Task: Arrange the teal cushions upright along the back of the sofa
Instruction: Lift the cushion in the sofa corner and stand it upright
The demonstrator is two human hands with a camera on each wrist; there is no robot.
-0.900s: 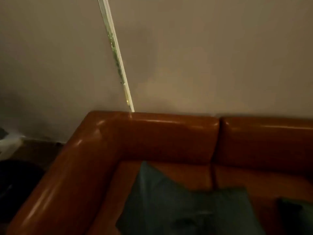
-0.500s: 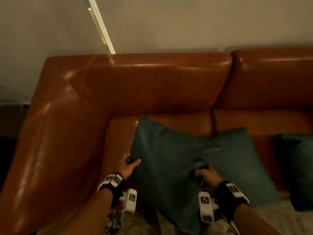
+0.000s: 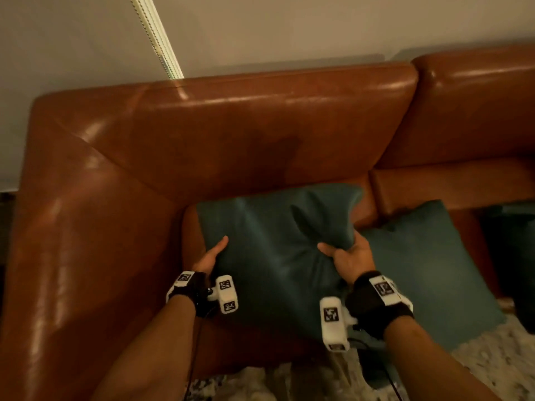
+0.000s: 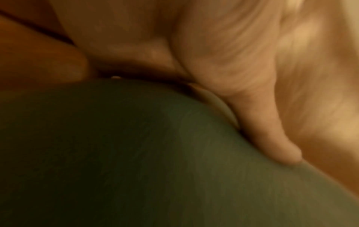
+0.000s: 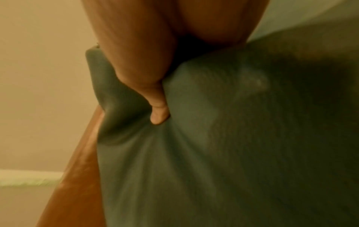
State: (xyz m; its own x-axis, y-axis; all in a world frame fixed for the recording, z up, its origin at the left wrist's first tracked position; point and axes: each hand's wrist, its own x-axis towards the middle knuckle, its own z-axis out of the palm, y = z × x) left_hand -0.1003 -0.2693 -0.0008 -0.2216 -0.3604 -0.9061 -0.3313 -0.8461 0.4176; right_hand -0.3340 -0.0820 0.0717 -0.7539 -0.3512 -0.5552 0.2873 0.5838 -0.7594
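**Desk:** What's on the left side of the frame?

**Photographer:** The arm of a brown leather sofa (image 3: 86, 227), with a pale strip (image 3: 156, 36) running down the wall behind it. The person's left hand (image 3: 210, 257) is at the left edge of the held teal cushion (image 3: 275, 256), thumb lying across its face. The remaining fingers are behind the fabric, so I cannot tell how they curl. The left wrist view shows the thumb (image 4: 272, 138) pressed against the cloth.

**Desk:** And the middle?

**Photographer:** That cushion is in the sofa's corner, its top edge close to the backrest. The right hand (image 3: 347, 256) grips its right side, fingers bunching a fold of fabric. The right wrist view shows the thumb (image 5: 157, 110) dug into the gathered cloth.

**Desk:** Further right?

**Photographer:** A second teal cushion (image 3: 428, 270) lies flat on the seat, partly under the held one. A third cushion (image 3: 518, 256) sits dark at the frame's edge. A shaggy pale rug (image 3: 492, 366) shows below.
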